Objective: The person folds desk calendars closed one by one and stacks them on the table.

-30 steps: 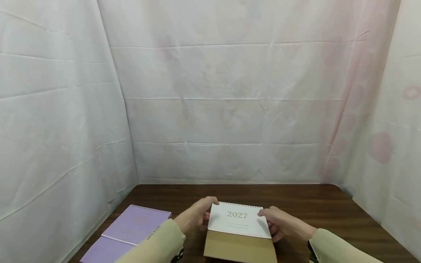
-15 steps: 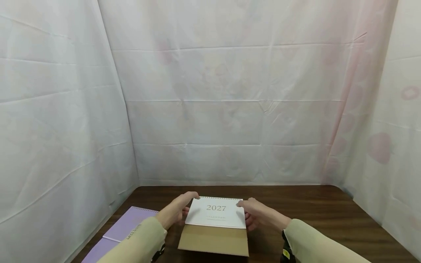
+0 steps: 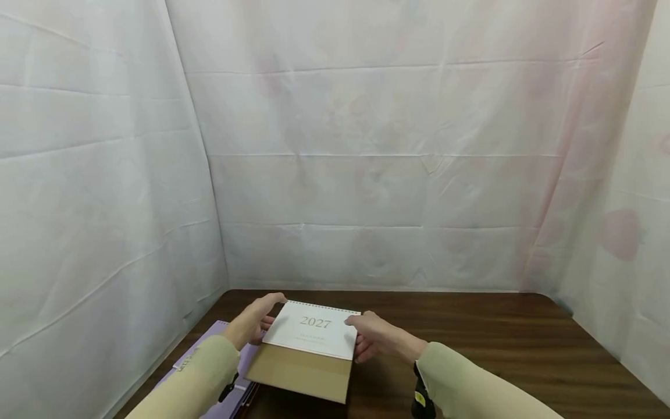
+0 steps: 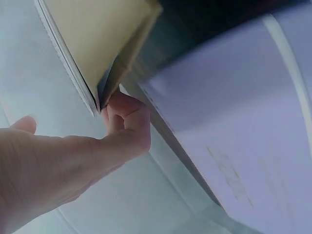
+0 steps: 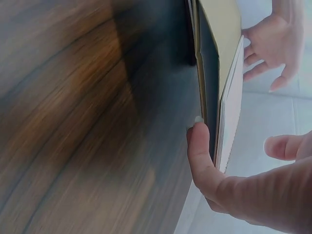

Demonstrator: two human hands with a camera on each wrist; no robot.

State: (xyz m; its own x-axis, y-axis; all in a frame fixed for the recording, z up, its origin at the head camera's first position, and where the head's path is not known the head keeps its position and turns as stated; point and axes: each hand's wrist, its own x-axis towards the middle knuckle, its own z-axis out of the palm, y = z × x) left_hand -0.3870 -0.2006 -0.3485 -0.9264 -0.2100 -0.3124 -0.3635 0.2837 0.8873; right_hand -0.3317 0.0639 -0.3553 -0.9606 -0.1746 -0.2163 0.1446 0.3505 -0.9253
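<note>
Both hands hold a desk calendar with a white 2027 cover (image 3: 311,329) and a tan cardboard stand (image 3: 299,372), raised and tilted above the table. My left hand (image 3: 253,319) grips its left top corner, fingers curled underneath in the left wrist view. On the right side, my right hand (image 3: 379,337) holds the edge with thumb over the cover and fingers below. The right wrist view shows a gap between the stand's boards. Below and left lies a purple spiral-bound calendar (image 4: 234,107) with a white band, partly hidden by the left arm and the held calendar.
The dark wooden table (image 3: 471,349) extends to the right and behind. White cloth walls (image 3: 335,174) enclose the back and both sides. Dark edges of something (image 3: 247,401) show under the purple calendar's near right side.
Both hands have carried the white calendar to the left. Its near left corner now overlaps the purple calendar in the head view. The grip looks the same throughout.
</note>
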